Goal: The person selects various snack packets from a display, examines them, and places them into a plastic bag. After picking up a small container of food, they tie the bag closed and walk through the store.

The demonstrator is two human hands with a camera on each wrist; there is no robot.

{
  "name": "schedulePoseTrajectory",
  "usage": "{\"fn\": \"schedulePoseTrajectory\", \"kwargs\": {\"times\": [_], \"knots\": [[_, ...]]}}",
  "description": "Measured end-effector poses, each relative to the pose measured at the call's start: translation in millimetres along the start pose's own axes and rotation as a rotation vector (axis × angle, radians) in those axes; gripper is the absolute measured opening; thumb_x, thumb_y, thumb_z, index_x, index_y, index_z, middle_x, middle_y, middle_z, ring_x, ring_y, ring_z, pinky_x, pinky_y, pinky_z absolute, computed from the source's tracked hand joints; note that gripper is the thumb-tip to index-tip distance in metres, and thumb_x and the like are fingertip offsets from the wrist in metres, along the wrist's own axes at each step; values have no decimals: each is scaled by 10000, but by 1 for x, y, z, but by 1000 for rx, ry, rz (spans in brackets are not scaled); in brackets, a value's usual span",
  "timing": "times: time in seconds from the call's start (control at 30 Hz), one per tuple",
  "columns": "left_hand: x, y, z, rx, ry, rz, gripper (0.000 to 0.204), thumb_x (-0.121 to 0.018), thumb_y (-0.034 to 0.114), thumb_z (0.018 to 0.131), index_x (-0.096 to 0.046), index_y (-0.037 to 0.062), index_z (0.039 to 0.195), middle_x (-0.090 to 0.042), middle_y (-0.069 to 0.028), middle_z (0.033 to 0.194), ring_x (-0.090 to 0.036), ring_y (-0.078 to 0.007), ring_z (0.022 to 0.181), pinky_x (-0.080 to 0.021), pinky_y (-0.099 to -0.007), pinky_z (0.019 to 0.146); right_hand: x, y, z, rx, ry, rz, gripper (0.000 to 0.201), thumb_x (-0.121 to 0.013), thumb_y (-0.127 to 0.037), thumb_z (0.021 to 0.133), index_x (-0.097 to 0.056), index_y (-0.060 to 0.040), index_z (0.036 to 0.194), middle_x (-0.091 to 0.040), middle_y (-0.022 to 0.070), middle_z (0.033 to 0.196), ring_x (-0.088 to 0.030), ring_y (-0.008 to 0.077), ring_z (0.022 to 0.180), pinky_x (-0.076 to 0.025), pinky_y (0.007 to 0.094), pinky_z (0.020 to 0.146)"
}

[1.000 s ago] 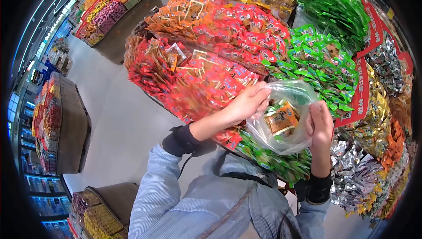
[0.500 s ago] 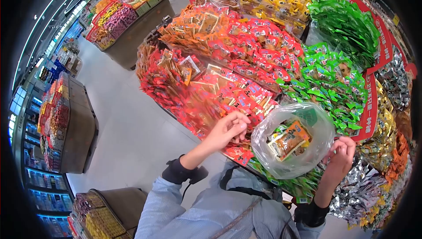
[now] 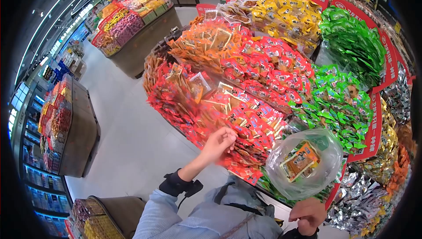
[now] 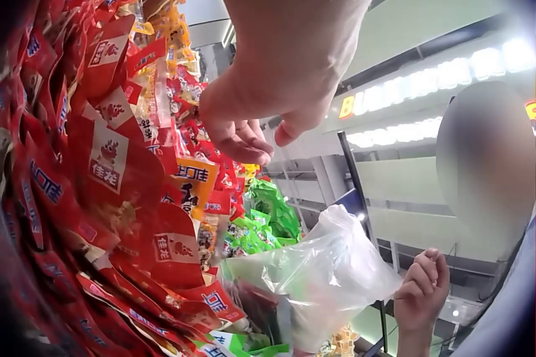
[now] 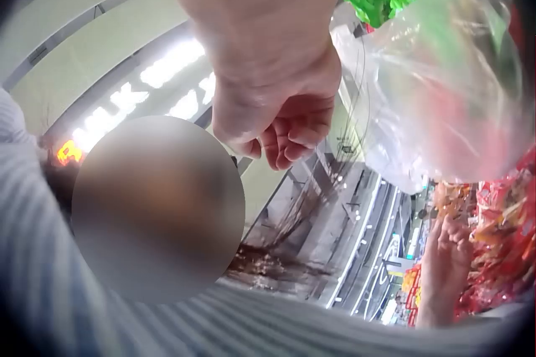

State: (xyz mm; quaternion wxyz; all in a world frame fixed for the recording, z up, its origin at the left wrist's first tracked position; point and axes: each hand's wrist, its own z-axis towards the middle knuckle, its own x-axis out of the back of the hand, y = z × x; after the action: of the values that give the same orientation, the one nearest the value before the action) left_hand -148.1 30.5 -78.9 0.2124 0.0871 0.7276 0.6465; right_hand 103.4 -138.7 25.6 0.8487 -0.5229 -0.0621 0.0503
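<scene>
A clear plastic bag (image 3: 305, 162) with orange and green snack packets inside hangs by the front of the display; it also shows in the left wrist view (image 4: 322, 277) and the right wrist view (image 5: 435, 81). My right hand (image 3: 310, 215) is below it at the bottom edge with its fingers (image 5: 289, 135) curled, gripping the bag's edge. To the left, my left hand (image 3: 222, 141) is over the heap of red snack packets (image 3: 246, 120). Its fingertips (image 4: 243, 141) are loosely curled just above the packets (image 4: 109, 156), with nothing seen between them.
The sloped display holds heaps of orange packets (image 3: 206, 41), green packets (image 3: 338, 98), yellow packets (image 3: 290, 14) and silver packets (image 3: 356, 199), split by red dividers (image 3: 373, 129). Bare aisle floor (image 3: 123, 124) lies left, with more snack stands (image 3: 66, 124) beyond.
My left hand has left the bag's rim and gone down and left to the red packets. My right hand has dropped toward the bottom edge, and the bag sits lower and further right.
</scene>
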Motion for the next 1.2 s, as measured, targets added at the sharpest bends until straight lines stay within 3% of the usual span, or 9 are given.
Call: {"fn": "schedulePoseTrajectory", "kwargs": {"times": [0.13, 0.23, 0.4, 0.5, 0.7, 0.83, 1.03, 1.1, 1.2], "knots": [[12, 10, 7, -66, -1, 43, 130, -492, 145, 853, -486, 34, 921, -491, -2, 704, -488, -61, 616, -406, -199, 531, -32, 13, 32, -141, -321, -110, 127, -546, -112, 772, -559, 1, 830, -573, 56, 596, -561, 158, 505, -433, 227, 465], [26, 28, 21, -117, 17, 58, 103, -526, 100, 829, -484, 35, 897, -482, 20, 735, -472, -45, 641, -394, -186, 555, -64, 34, 44, -348, -389, -74, 206, -550, -192, 805, -536, -25, 925, -546, 48, 620, -491, 96, 470, -375, 213, 434], [52, 64, 62, -272, 81, 281, 120, -549, 95, 809, -513, 30, 904, -486, 28, 759, -449, -30, 705, -376, -171, 633, -89, 97, 62, -511, -245, -63, 148, -528, -99, 801, -543, -36, 934, -583, 38, 710, -519, 82, 552, -413, 225, 504], [62, 80, 98, -481, 97, 560, 136, -545, 89, 813, -524, 36, 936, -510, 12, 787, -490, -53, 679, -416, -203, 580, -88, 132, 69, -529, -112, 4, 132, -513, -70, 802, -538, -18, 921, -586, 36, 716, -528, 65, 575, -412, 203, 496], [68, 82, 169, -961, 81, 1248, 301, -566, 13, 683, -533, 80, 975, -518, -91, 979, -467, -268, 961, -393, -350, 788, -91, 148, 89, -425, 9, 32, 112, -446, -38, 840, -492, -10, 938, -522, 24, 682, -461, 42, 527, -362, 168, 444], [76, 67, 191, -914, 149, 1441, 247, -604, 49, 652, -537, 76, 889, -492, -77, 986, -438, -252, 980, -356, -378, 834, -94, 153, 103, -430, 93, 58, 111, -453, -67, 847, -492, -13, 936, -517, 26, 670, -450, 44, 516, -354, 172, 448], [80, 84, 168, -1063, 231, 1296, 150, -593, 26, 642, -520, 62, 768, -533, -63, 838, -487, -233, 865, -359, -359, 768, -94, 159, 110, -421, 190, 91, 88, -464, -43, 838, -499, -9, 911, -509, 25, 651, -440, 45, 511, -349, 180, 463], [72, 101, 140, -1037, 247, 1166, 79, -577, 33, 717, -517, 22, 768, -580, -59, 861, -538, -228, 836, -405, -336, 748, -93, 159, 111, -394, 195, 118, 83, -467, -49, 842, -498, -6, 905, -508, 25, 664, -436, 44, 520, -345, 176, 471], [54, 112, 82, -718, 180, 769, 87, -551, 58, 801, -502, -13, 799, -601, -74, 786, -564, -104, 721, -425, -224, 660, -93, 158, 115, -433, 218, 107, 113, -481, -73, 840, -488, -15, 936, -524, 37, 715, -460, 55, 542, -361, 180, 481]]}}
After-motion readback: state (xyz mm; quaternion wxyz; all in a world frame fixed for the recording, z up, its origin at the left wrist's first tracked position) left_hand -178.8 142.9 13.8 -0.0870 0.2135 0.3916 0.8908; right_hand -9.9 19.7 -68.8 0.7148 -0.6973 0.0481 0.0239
